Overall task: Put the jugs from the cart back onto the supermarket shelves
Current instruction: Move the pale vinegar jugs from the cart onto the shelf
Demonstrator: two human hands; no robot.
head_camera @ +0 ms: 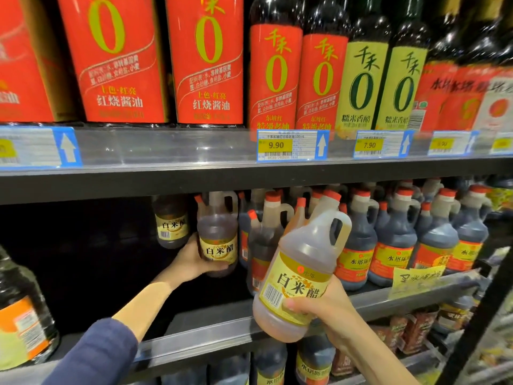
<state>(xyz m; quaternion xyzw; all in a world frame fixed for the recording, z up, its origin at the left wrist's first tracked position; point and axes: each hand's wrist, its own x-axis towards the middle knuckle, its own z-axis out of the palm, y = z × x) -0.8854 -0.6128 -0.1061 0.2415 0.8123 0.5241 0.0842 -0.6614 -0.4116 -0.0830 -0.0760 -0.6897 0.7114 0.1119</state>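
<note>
- The left hand reaches deep into the shelf. Its fingers curl round the low part of a far jug of pale liquid with a yellow label, which stands upright.
- I cannot tell whether that jug's base rests on the board or hangs just above it. The grip low on the body looks meant for sliding it back and squaring its label to the front.
- Just beyond the left hand, further back, a third jug of the same kind stands. That is likely why this spot was chosen: like goes with like.
- The right hand grips the base of a near jug from below, thumb across the label. The jug is held out in front of the shelf edge, clear of it.
- The near jug tilts, with its neck and handle leaning up and away from the right hand towards the shelf. It seems held ready to go in next.
- Past the right hand, further to that side, dark jugs with red labels fill the row, so the pale ones belong nearer the left hand.
- Above both hands tall bottles stand over price tags.
- The cart is not in view.
</note>
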